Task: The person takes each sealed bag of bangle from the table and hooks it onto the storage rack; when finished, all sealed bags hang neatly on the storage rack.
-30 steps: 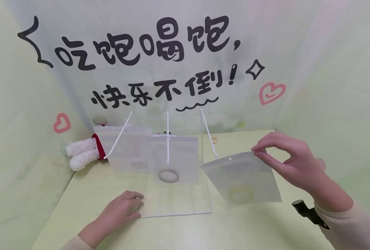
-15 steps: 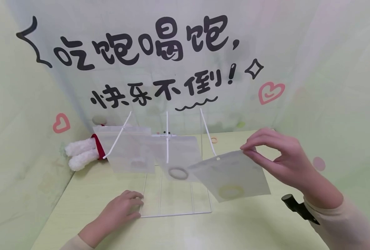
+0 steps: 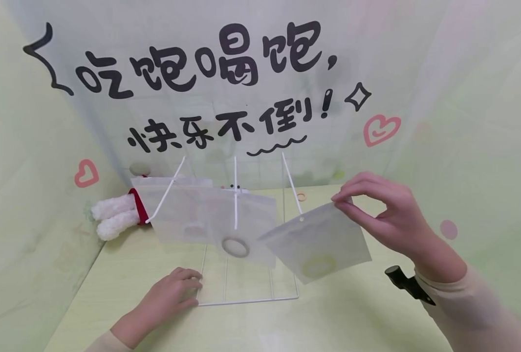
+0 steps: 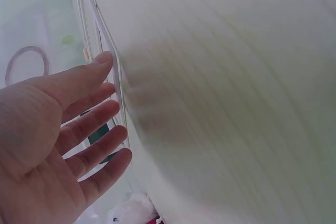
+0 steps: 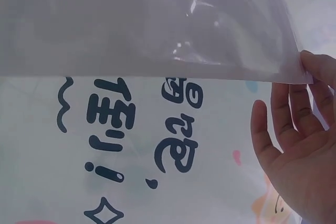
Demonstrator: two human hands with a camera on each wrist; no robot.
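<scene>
My right hand pinches the upper corner of a frosted plastic bag with a yellow ring inside. The bag hangs tilted, its small punched hole at the tip of the right prong of a white wire rack; whether the prong passes through cannot be seen. In the right wrist view, thumb and fingertip hold the bag's corner. My left hand touches the left side of the rack's base; the left wrist view shows its fingers nearly straight against the wire.
Two more frosted bags hang on the rack: one on the left prong, another with a grey ring on the middle prong. A white plush toy lies behind left. A small orange ring lies at the back.
My right hand has carried the bag leftward, bringing its hole to the right prong's tip. The middle bag has swung about. My left hand has stayed on the rack base.
</scene>
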